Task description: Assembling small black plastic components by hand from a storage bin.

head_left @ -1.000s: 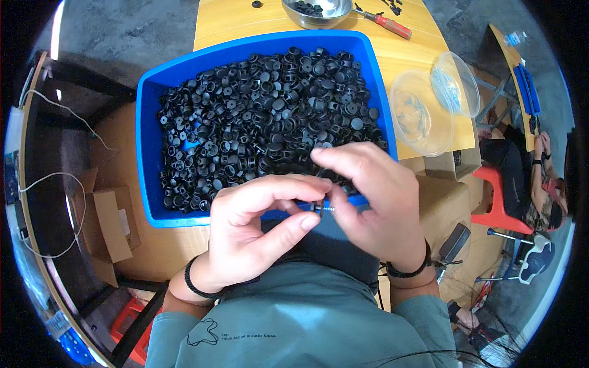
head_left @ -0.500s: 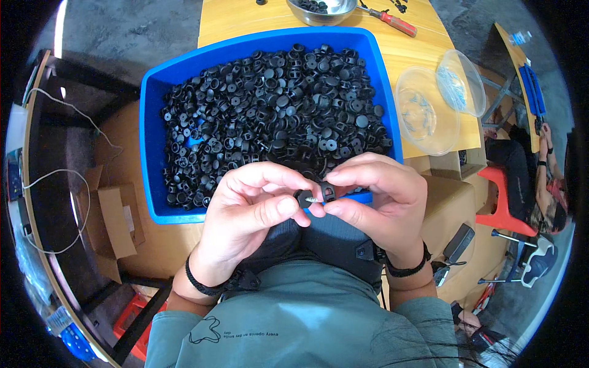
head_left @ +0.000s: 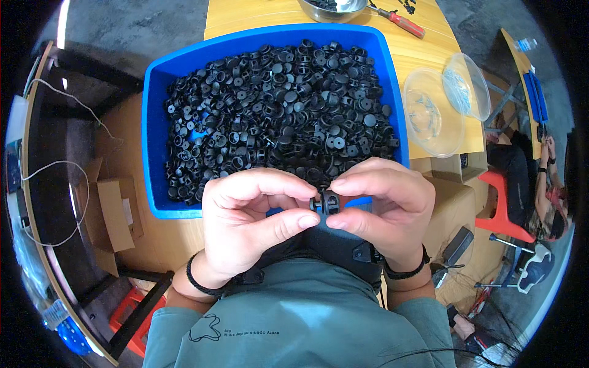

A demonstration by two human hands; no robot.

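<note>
Close together above my lap, in front of the bin, my two hands work on small black plastic parts that look like cord-lock halves. Between thumb and fingers, my left hand [head_left: 248, 218] pinches a small round black plunger [head_left: 315, 204]. A hollow black housing [head_left: 331, 203] with side openings is pinched in my right hand [head_left: 389, 205]. The two parts meet end to end, the plunger's stem at the housing's mouth; how deep it sits I cannot tell. Beyond my hands, a blue bin [head_left: 149, 141] holds a heap of similar black parts [head_left: 276, 104].
On the wooden table [head_left: 429, 55] lie a red-handled screwdriver [head_left: 405, 24], a metal bowl [head_left: 334, 12] and two clear round containers [head_left: 434, 147] with small pale pieces. An opened cardboard box [head_left: 116, 214] stands at left. At right, a person sits near a red stool [head_left: 503, 208].
The plunger and housing have come together end to end; the small metal spring seen on the plunger before no longer shows. My view has shifted slightly.
</note>
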